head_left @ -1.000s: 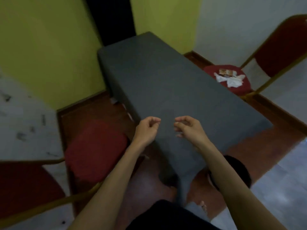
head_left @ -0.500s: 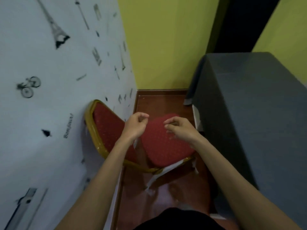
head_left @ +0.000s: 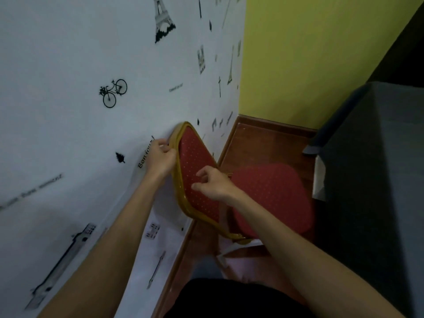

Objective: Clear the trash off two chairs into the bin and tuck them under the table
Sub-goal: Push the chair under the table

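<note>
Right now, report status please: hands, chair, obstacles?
Left hand gripping chair back frame. Right hand on backrest, not gripping. Seat bare. Table close beside.

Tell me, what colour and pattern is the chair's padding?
Red with small pale dots, on the chair seat and back alike, framed in gold; only the head view shows it.

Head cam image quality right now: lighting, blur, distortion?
Head view: dim, flat indoor light; the grey-covered table at right falls into dark shadow. Mild softness on the left hand and right hand at the chair backrest; wall decals stay readable. Wide-angle bending at the edges; no glare.
</note>
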